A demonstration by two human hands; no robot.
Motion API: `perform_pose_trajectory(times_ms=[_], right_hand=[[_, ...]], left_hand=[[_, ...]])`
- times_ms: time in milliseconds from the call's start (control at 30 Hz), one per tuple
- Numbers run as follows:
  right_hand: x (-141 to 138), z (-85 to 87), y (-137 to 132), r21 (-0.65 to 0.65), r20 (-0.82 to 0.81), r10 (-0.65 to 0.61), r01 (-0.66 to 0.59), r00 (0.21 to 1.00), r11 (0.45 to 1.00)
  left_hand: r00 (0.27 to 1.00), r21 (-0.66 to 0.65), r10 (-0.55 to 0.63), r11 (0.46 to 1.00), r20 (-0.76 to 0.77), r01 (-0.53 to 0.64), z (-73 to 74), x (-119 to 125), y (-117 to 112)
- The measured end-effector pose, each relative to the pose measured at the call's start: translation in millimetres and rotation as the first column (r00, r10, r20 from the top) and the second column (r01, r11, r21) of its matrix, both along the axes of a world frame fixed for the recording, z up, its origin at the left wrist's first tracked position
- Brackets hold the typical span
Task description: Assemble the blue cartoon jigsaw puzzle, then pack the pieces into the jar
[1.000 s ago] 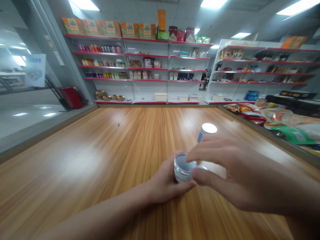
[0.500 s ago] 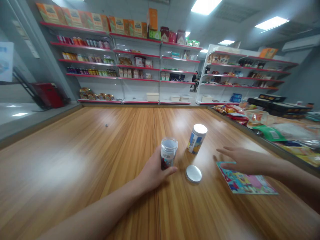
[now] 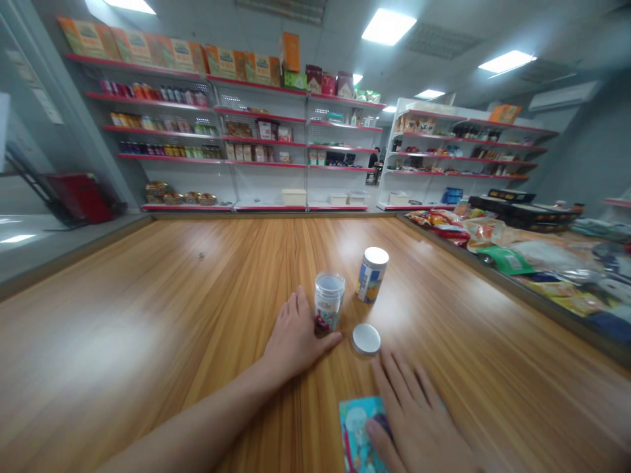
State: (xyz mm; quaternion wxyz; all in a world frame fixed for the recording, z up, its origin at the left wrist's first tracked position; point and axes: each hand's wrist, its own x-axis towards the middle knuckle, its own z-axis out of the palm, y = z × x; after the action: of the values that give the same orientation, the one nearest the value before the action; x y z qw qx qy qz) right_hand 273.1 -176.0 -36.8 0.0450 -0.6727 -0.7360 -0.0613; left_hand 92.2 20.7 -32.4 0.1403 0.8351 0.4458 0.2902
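Note:
An open clear jar (image 3: 327, 310) with a colourful label stands upright on the wooden table. My left hand (image 3: 293, 336) rests beside it, fingers stretched out to its left and thumb in front; whether it touches the jar I cannot tell. To the jar's right lies a round silver lid (image 3: 365, 339), flat on the wood. Behind that stands a second jar (image 3: 373, 276), with a blue and yellow label and its lid on. My right hand (image 3: 419, 414) lies flat with spread fingers over a colourful printed sheet (image 3: 355, 430), hiding most of it.
Bagged snacks (image 3: 503, 257) fill a bordered area along the right edge of the table (image 3: 148, 368). A tiny object (image 3: 201, 255) lies far left on the wood. Stocked shelves (image 3: 266, 163) stand behind the table.
My right hand has come leftward and nearer, and the printed sheet has shifted with it. My left hand has loosened from around the open jar, its fingers now straighter. The view has turned slightly.

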Motion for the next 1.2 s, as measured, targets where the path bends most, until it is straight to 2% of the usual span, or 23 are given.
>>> perform_pose_trajectory(times_ms=[100, 200, 300, 433, 500, 567, 633, 667, 700, 733, 767, 800, 867, 933, 1000, 1067, 1200], right_hand=[[-46.4, 13.5, 37.8, -0.060, -0.096, -0.079, 0.074, 0.992, 0.995], [-65.8, 22.1, 62.1, -0.054, -0.198, -0.067, 0.057, 0.978, 0.997], [-64.5, 25.4, 65.9, 0.014, -0.266, 0.007, -0.004, 0.964, 1.000], [-53.9, 33.3, 62.7, 0.070, -0.311, 0.165, -0.151, 0.936, 0.986], [-51.6, 37.4, 64.1, 0.056, -0.323, 0.207, -0.199, 0.924, 0.978], [-52.0, 38.9, 66.7, 0.038, -0.322, 0.222, -0.222, 0.920, 0.974], [-54.2, 38.1, 69.3, 0.036, -0.318, 0.227, -0.227, 0.921, 0.973], [-55.6, 37.2, 70.3, 0.041, -0.319, 0.228, -0.227, 0.920, 0.973], [-57.1, 36.2, 71.2, 0.045, -0.323, 0.227, -0.224, 0.919, 0.973], [-58.4, 35.3, 71.9, 0.050, -0.328, 0.225, -0.221, 0.918, 0.974], [-59.6, 34.6, 72.3, 0.051, -0.334, 0.223, -0.218, 0.916, 0.975], [-60.4, 34.0, 72.6, 0.052, -0.340, 0.221, -0.217, 0.914, 0.975], [-61.2, 33.0, 73.0, 0.053, -0.350, 0.218, -0.214, 0.911, 0.976], [-60.7, 32.0, 73.3, 0.063, -0.361, 0.221, -0.213, 0.906, 0.975], [-59.4, 31.1, 73.6, 0.069, -0.371, 0.223, -0.213, 0.902, 0.975], [-57.9, 30.5, 74.2, 0.063, -0.372, 0.219, -0.211, 0.902, 0.975], [-57.7, 31.6, 76.2, 0.044, -0.367, 0.212, -0.211, 0.906, 0.976]], left_hand=[[0.994, -0.026, 0.044, 0.999, 0.100, -0.042, 0.1, -12.9, -3.1], [0.983, -0.042, 0.035, 0.999, 0.183, -0.028, 3.8, -34.5, -14.3], [0.982, -0.095, -0.039, 0.994, 0.188, 0.057, 15.3, -55.3, -34.1], [0.968, -0.105, -0.250, 0.963, -0.023, 0.247, 35.9, -66.7, -61.5], [0.956, -0.122, -0.284, 0.954, -0.078, 0.274, 40.7, -67.6, -68.1], [0.949, -0.144, -0.308, 0.944, -0.067, 0.297, 39.6, -68.7, -65.5], [0.964, -0.126, -0.266, 0.956, 0.019, 0.266, 34.7, -70.0, -50.3], [0.978, -0.106, -0.192, 0.974, 0.087, 0.200, 32.2, -70.0, -37.1], [0.985, -0.077, -0.053, 0.995, 0.166, 0.066, 30.3, -69.0, -20.3], [0.959, -0.073, 0.128, 0.991, 0.252, -0.113, 29.3, -66.8, -0.4], [0.896, -0.128, 0.325, 0.945, 0.303, -0.300, 29.3, -63.2, 21.7], [0.863, -0.168, 0.412, 0.910, 0.291, -0.378, 30.2, -58.1, 44.8], [0.830, -0.213, 0.499, 0.864, 0.249, -0.456, 34.0, -44.2, 88.7], [0.816, -0.251, 0.544, 0.832, 0.195, -0.495, 38.2, -26.9, 121.9], [0.827, -0.284, 0.541, 0.826, 0.156, -0.487, 40.1, -8.7, 140.5], [0.867, -0.318, 0.479, 0.850, 0.137, -0.420, 38.7, 7.0, 146.6], [0.939, -0.376, 0.299, 0.900, 0.170, -0.219, 30.3, 23.2, 141.7]])
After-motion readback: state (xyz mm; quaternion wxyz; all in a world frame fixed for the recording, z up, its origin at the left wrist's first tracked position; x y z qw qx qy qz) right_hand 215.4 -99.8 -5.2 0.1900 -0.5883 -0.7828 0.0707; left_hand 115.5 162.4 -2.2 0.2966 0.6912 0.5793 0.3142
